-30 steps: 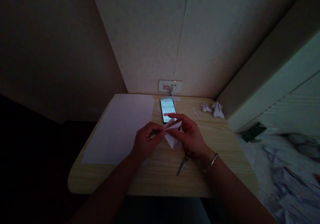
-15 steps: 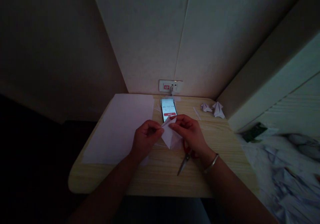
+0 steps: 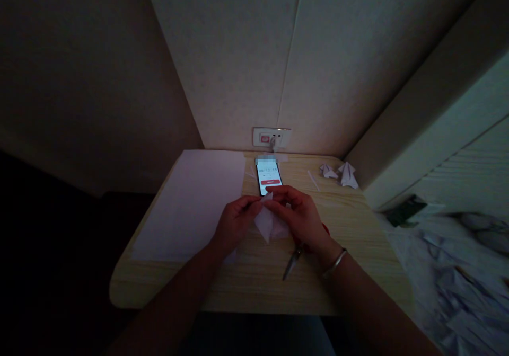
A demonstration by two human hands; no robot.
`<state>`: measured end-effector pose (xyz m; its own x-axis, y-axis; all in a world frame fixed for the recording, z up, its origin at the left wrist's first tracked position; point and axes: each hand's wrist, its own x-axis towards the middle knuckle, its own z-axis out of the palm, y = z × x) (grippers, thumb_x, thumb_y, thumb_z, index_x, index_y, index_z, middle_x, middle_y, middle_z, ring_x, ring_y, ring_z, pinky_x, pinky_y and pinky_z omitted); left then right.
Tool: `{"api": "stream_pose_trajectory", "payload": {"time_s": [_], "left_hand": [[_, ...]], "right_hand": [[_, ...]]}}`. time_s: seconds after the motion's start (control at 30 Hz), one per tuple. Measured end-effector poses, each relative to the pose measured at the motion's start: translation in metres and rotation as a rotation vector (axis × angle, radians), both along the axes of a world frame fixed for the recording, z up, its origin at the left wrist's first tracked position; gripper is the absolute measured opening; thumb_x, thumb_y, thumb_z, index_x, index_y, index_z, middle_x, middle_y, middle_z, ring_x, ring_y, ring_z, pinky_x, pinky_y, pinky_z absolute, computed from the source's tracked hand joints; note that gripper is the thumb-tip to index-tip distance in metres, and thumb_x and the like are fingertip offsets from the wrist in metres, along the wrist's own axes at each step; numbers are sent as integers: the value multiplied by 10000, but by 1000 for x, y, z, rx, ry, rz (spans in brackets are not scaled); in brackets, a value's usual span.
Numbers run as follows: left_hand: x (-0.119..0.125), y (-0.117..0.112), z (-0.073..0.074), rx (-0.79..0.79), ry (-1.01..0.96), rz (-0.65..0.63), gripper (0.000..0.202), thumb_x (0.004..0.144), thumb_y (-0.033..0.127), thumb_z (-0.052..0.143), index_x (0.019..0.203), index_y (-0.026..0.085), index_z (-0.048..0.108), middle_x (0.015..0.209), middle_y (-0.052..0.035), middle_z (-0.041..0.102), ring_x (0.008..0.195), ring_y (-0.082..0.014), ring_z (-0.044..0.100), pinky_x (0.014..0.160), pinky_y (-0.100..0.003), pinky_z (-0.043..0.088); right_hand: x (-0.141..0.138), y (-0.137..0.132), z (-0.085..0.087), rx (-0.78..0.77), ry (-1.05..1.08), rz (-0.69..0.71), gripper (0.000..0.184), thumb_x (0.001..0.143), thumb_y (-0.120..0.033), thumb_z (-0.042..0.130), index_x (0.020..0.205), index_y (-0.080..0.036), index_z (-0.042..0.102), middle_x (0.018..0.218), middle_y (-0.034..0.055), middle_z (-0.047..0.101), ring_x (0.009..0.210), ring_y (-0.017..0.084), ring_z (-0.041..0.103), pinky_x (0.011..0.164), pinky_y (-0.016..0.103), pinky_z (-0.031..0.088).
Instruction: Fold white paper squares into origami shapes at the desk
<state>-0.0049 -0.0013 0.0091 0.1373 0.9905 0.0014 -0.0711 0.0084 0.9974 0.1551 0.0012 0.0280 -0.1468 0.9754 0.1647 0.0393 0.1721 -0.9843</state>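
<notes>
In the dim light a small folded white paper piece [image 3: 270, 224] is held just above the wooden table [image 3: 254, 287]. My left hand [image 3: 234, 223] pinches its upper left edge. My right hand [image 3: 300, 215], with a bangle at the wrist, pinches its top from the right. Both hands are closed on the paper and their fingertips nearly meet. Scissors with red handles [image 3: 293, 258] lie on the table under my right wrist, partly hidden by it.
A lit phone [image 3: 269, 176] lies just beyond my hands, below a wall socket [image 3: 271, 136]. Large white sheets [image 3: 191, 202] cover the table's left half. Two small folded paper figures [image 3: 342, 173] sit at the back right. Crumpled paper [image 3: 457, 292] fills the lower right.
The paper's raised flap has come down into a more compact shape. My hands have drawn closer together at its top edge.
</notes>
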Motion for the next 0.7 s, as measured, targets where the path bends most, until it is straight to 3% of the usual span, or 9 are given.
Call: {"api": "stream_pose_trajectory", "payload": {"time_s": [0.1, 0.17, 0.27, 0.4, 0.53, 0.7], "left_hand": [[0, 1, 1, -14, 26, 56, 231, 739, 364, 635, 825, 152, 668, 704, -1, 649, 613, -116, 553, 567, -211, 425], [0, 0, 2, -28, 12, 57, 234, 737, 372, 633, 810, 151, 654, 684, 7, 632, 594, -110, 539, 548, -205, 414], [0, -1, 5, -21, 25, 49, 238, 745, 382, 619, 800, 151, 632, 664, 17, 599, 569, -98, 507, 522, -193, 391], [0, -1, 4, 10, 125, 62, 265, 772, 406, 569, 778, 143, 604, 611, 28, 538, 541, -92, 453, 486, -188, 350], [1, 1, 0, 16, 165, 51, 278, 790, 422, 537, 768, 148, 581, 612, 33, 517, 547, -91, 436, 485, -187, 340], [1, 0, 0, 48, 241, 43, 253, 800, 400, 536, 777, 153, 586, 658, 22, 553, 592, -100, 470, 528, -193, 372]], "right_hand": [[3, 2, 3, 152, -110, -126, 306, 755, -309, 663, 1056, -259, 635, 979, 39, 665, 865, 172, 575, 755, 312, 434], [6, 4, 5, 165, -146, -144, 308, 775, -296, 640, 1081, -259, 625, 1025, 42, 659, 909, 174, 566, 783, 316, 424], [7, 5, 4, -29, -57, -7, 291, 771, -316, 637, 1051, -236, 634, 854, 23, 673, 748, 147, 583, 666, 282, 442], [4, 7, 0, -265, 152, 136, 205, 705, -334, 695, 845, -190, 652, 670, -19, 634, 540, 92, 528, 518, 225, 398], [3, 8, 0, -315, 199, 161, 232, 676, -342, 718, 823, -176, 652, 612, -36, 615, 491, 80, 502, 480, 212, 372], [1, 8, -3, -326, 205, 158, 254, 690, -369, 705, 853, -180, 660, 677, -19, 644, 535, 93, 534, 514, 225, 396]]}}
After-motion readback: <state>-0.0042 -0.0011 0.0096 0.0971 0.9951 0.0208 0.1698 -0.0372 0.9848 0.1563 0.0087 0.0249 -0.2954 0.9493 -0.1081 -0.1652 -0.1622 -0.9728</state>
